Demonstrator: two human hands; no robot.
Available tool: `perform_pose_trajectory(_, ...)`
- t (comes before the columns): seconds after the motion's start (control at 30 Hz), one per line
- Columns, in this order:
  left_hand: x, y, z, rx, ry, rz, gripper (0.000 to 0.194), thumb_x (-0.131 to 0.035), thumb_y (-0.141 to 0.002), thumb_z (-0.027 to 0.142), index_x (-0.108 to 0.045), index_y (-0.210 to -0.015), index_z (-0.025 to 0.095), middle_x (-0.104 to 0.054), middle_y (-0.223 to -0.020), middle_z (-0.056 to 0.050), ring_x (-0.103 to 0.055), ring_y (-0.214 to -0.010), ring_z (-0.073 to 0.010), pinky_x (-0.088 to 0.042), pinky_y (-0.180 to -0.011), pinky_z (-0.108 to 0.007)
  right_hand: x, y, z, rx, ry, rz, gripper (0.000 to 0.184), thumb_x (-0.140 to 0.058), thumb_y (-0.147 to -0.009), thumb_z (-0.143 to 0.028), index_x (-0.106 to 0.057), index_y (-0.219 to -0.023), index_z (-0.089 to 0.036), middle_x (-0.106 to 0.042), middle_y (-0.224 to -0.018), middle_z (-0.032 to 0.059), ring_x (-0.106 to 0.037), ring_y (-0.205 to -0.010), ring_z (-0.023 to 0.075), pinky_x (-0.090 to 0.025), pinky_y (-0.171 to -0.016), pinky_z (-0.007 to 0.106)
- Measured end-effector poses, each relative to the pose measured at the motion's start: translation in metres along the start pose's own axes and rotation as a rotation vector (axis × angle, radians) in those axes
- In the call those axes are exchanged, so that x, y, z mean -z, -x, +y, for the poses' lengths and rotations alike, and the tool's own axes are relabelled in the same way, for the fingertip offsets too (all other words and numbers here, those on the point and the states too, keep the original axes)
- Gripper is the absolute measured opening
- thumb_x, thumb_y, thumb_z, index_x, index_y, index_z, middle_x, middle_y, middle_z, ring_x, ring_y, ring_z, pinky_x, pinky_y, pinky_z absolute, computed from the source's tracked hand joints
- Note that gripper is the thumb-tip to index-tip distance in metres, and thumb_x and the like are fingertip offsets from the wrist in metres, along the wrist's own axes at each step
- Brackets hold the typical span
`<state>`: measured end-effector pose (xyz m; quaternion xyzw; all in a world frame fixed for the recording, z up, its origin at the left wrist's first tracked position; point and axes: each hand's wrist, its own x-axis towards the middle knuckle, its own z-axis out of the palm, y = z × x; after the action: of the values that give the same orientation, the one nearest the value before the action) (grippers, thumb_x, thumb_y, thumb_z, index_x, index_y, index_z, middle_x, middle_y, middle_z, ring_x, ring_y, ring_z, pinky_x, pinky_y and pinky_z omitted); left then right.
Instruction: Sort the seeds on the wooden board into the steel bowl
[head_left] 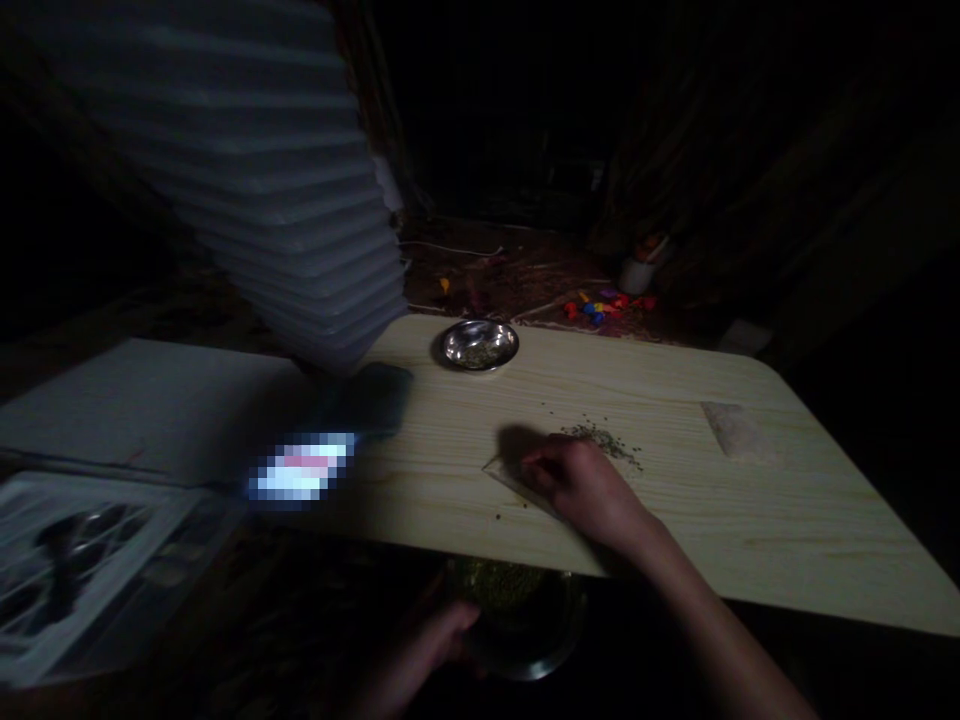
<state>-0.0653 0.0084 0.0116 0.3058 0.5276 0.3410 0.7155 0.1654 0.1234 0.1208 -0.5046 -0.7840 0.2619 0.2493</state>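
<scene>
I count two hands, one left hand (pixel 454 622) and one right hand (pixel 581 482). Two metal bowls show, a far bowl (pixel 504 345) and a near bowl (pixel 538 668), along with a single counter (pixel 772 530). I get one scatter of seeds (pixel 606 440) (too many tiny dark grains for me to number), plus two loose specks (pixel 498 517) nearer me. Toward the right I have one flat packet (pixel 739 432). Beyond the far edge I make out one pot (pixel 637 274), one lone yellow piece (pixel 445 285), and one cluster of coloured pieces (pixel 592 312), its number too blurred to tell.
</scene>
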Motion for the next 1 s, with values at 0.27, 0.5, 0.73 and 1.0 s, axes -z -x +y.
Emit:
perform_pose_trajectory(0.27,0.009,0.002,0.0,-0.005,0.058,-0.011,0.034,-0.075,-0.08,0.029,-0.072,-0.11,0.015,-0.077,-0.106,-0.014,-0.073,-0.083,-0.0284,-0.06,-0.061,-0.034,-0.015,-0.008,-0.01,0.084,-0.017,-0.127,0.025,-0.057,-0.086,-0.01,-0.078,-0.088,-0.023,-0.079,-0.088,0.0023,-0.071,-0.079,0.0193,-0.051,-0.074,0.032)
perform_pose_trajectory(0.5,0.03,-0.002,-0.017,0.029,0.099,-0.015,0.045,-0.079,-0.076,0.041,-0.073,-0.11,0.011,-0.076,-0.11,-0.018,-0.073,-0.086,-0.0312,-0.061,-0.061,-0.035,-0.001,0.012,-0.019,0.123,-0.164,-0.258,0.021,-0.058,-0.089,-0.016,-0.079,-0.09,-0.023,-0.079,-0.086,0.0008,-0.071,-0.076,0.017,-0.052,-0.071,0.03)
perform_pose_trajectory(0.73,0.012,0.002,-0.007,0.007,0.045,-0.145,0.047,-0.071,-0.084,0.031,-0.063,-0.128,0.017,-0.07,-0.127,-0.016,-0.073,-0.094,-0.0308,-0.064,-0.069,-0.041,0.058,0.048,0.034,-0.146,-0.132,0.083,0.026,-0.058,-0.093,-0.037,-0.076,-0.095,-0.018,-0.079,-0.09,0.0086,-0.073,-0.083,0.0227,-0.055,-0.073,0.035)
perform_pose_trajectory(1.0,-0.002,-0.006,-0.01,0.021,-0.035,-0.159,0.043,-0.066,-0.086,0.028,-0.062,-0.126,0.015,-0.074,-0.113,-0.014,-0.073,-0.082,-0.0267,-0.063,-0.065,-0.038,0.047,0.073,0.042,-0.22,-0.116,0.079,0.021,-0.059,-0.094,-0.032,-0.076,-0.095,-0.021,-0.081,-0.093,0.0067,-0.074,-0.084,0.0243,-0.056,-0.075,0.037)
